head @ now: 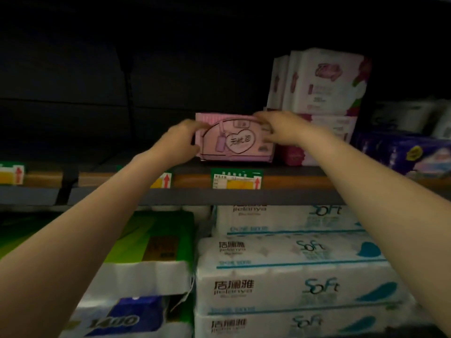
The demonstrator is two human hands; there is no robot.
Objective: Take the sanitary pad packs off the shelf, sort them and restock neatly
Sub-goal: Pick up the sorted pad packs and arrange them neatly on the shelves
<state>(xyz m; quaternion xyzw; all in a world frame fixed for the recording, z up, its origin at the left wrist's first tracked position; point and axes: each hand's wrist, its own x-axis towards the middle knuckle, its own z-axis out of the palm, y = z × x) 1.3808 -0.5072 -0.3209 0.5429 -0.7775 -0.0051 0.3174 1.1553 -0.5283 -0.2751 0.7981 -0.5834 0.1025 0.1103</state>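
- Nearest camera: lower shelf stock. Left, a green-wrapped tissue pack on top of a white-and-blue roll pack; right, stacked white "Soft" tissue packs.
- Both bare forearms reach up from the bottom corners to the upper shelf.
- Shelf edge carries green price tags; one sits directly below the pink pack, others further left.
- Upper shelf to the left of the pink pack is dark; contents there can't be made out.
- Left hand: fingers and thumb curled round the left end of the pink pad pack, gripping it.
- Pink pad pack: front edge of the upper shelf, upright, heart graphic facing out, bottom on or just at the shelf board; can't tell which.
- Right hand: fingers curled over the pack's top right corner, thumb on its right end, gripping it.
- Just beside the pack on the right: magenta pad packs, with white pad packs standing upright on top.
- Far right: dark blue pack lying flat; blurred white packs behind it.
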